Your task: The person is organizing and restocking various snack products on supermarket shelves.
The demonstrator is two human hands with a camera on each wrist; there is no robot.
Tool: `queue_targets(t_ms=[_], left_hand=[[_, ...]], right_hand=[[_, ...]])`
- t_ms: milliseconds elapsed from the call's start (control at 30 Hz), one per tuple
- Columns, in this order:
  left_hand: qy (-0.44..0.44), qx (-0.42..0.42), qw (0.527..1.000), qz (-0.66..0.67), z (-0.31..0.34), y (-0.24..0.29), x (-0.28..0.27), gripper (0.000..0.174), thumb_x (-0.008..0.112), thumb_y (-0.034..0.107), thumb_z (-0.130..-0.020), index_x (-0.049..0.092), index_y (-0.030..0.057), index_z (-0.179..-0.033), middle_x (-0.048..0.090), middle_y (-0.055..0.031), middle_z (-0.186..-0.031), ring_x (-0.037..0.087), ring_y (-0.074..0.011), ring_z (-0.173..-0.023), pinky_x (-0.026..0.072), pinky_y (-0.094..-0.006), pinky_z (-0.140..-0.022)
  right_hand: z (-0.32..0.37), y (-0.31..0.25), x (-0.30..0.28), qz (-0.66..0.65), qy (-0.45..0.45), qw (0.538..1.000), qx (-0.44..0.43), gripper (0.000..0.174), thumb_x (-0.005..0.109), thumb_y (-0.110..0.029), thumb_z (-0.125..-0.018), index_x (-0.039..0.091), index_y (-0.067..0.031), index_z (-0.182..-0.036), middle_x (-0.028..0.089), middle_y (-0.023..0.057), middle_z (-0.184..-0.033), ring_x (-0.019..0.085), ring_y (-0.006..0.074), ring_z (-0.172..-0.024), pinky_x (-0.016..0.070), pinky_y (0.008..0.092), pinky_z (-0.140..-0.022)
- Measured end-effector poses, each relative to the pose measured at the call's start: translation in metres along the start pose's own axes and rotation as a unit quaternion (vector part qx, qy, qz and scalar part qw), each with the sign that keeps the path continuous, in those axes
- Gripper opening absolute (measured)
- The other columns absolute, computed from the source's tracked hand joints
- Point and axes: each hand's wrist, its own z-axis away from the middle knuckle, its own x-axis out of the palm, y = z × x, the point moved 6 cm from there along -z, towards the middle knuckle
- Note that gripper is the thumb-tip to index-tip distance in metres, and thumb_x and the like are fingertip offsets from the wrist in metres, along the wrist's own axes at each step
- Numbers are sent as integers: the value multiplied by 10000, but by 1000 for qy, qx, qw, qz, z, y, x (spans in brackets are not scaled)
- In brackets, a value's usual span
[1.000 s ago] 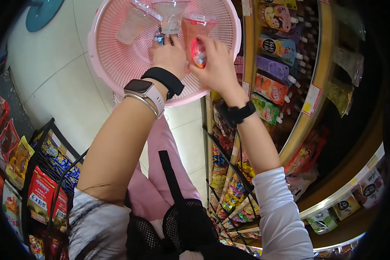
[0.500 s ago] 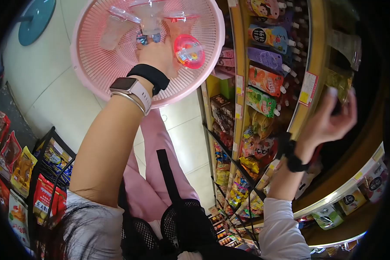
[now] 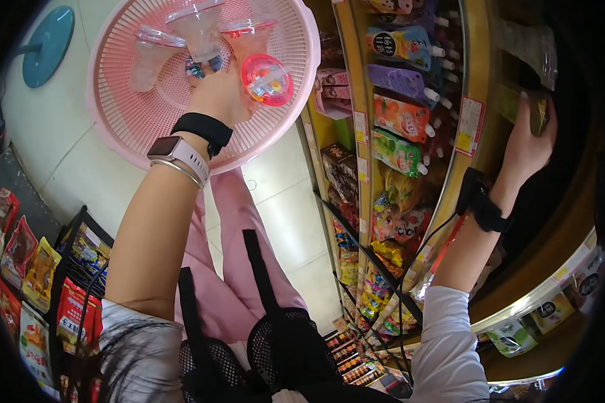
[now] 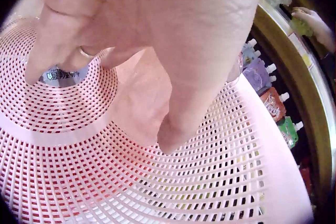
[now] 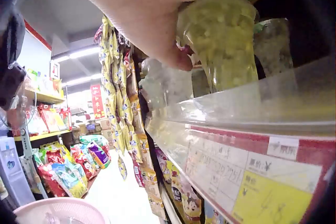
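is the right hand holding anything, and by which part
Yes, the right hand holds a yellow-green cup, its fingers and thumb around the wide upper end.

You read "¥" and handwritten "4 8" on the shelf tag's yellow sect. (image 5: 270, 200); "杨枝甘露" on the blue pouch (image 3: 402, 46).

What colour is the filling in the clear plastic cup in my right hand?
Yellowish green; the cup shows best in the right wrist view.
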Motion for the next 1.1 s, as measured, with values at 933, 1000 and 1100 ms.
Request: queue_targets(t_ms=[933, 1000, 1100], left_hand=[[69, -41, 997, -20, 2, -7, 11, 742, 691, 448, -680, 412, 85, -1265, 302, -374, -1321, 308, -632, -1146, 327, -637, -915], [69, -36, 997, -8, 1, -7, 11, 726, 696, 435, -677, 430, 82, -1253, 297, -375, -1325, 319, -623, -1145, 335, -639, -903], [44, -46, 998, 10, 5, -7, 9, 724, 701, 424, -674, 437, 88, -1258, 301, -367, -1327, 316, -609, -1159, 333, -628, -912]], right_hand=[[75, -104, -49, -191, 93, 943, -257, 477, 792, -39, -659, 556, 2, -1072, 534, 155, -1135, 529, 269, -1052, 461, 385, -927], [91, -130, -21, -238, 5, 941, -239, 518, 808, -59, -626, 570, -16, -1084, 525, 159, -1167, 528, 284, -1057, 448, 380, -906], [112, -172, 41, -349, -70, 901, -249, 547, 796, -80, -566, 597, -85, -1075, 525, 152, -1165, 517, 328, -1028, 438, 376, -862]])
